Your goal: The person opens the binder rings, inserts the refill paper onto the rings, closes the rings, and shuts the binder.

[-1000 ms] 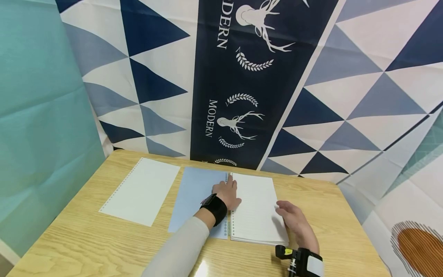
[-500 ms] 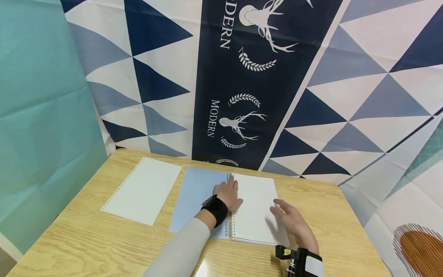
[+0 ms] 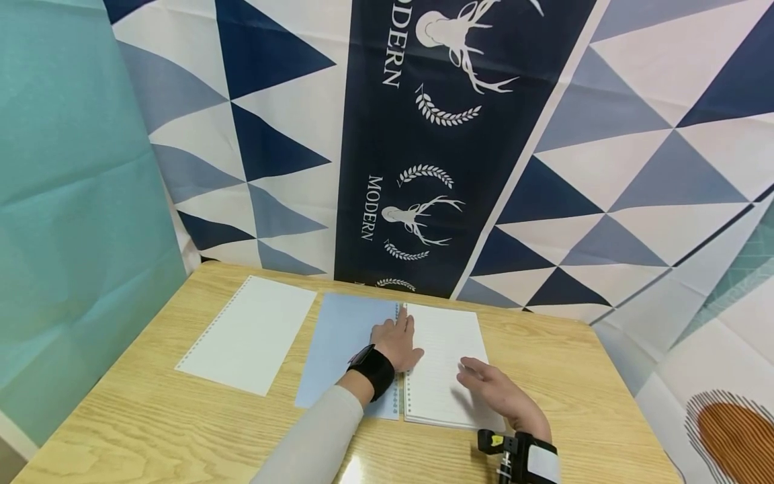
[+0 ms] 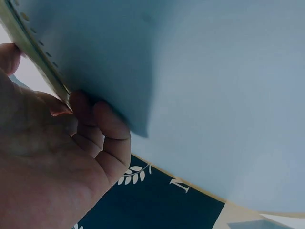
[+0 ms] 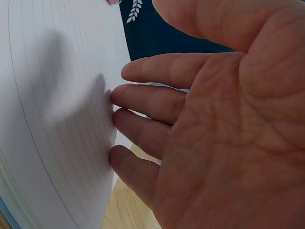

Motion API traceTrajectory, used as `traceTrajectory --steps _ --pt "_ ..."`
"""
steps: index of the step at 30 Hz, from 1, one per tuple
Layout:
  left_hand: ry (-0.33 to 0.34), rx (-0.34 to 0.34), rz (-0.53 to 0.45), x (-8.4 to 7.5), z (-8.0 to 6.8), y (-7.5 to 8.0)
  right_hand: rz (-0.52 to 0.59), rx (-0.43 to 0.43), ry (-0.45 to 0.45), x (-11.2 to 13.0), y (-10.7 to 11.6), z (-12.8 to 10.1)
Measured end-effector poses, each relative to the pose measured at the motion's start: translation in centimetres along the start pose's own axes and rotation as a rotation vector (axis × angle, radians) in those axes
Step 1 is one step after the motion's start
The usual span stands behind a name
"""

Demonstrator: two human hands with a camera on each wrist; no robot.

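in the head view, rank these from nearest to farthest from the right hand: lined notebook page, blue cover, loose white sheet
1. lined notebook page: right under the right hand, whose fingertips touch it.
2. blue cover: to the left of the page, past the ring spine, beside the left hand.
3. loose white sheet: farthest, at the table's left side, apart from the notebook.

table [image 3: 151,410]: glossy wood grain | lined page [image 3: 444,363]: matt paper | backdrop [image 3: 544,134]: cloth

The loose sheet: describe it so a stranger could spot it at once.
On the wooden table, look left of the open binder. The loose sheet lies alone there, white, punched along its left edge. Neither hand touches it, unlike the binder's lined stack.
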State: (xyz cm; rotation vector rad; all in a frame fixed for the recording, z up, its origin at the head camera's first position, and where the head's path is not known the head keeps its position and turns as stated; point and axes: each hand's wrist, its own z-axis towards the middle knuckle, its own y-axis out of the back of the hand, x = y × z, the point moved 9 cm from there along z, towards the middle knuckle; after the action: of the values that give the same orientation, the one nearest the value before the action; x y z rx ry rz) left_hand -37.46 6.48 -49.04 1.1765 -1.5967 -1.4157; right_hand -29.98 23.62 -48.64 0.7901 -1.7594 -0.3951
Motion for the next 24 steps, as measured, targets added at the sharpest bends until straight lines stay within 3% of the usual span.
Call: traceTrajectory --steps 5,18,24 --pt "0.004 -0.001 -0.03 0.08 -0.02 -0.08 0.005 0.001 0.01 0.06 0.0 -0.03" --pt "0.011 0.003 0.011 0.13 0.5 -0.79 0.042 -0.008 -0.013 -0.08 -0.04 -0.18" --pt "0.003 -0.032 -0.003 0.11 0.38 -0.94 0.036 -0.008 -0.016 -0.2 -0.19 -0.13"
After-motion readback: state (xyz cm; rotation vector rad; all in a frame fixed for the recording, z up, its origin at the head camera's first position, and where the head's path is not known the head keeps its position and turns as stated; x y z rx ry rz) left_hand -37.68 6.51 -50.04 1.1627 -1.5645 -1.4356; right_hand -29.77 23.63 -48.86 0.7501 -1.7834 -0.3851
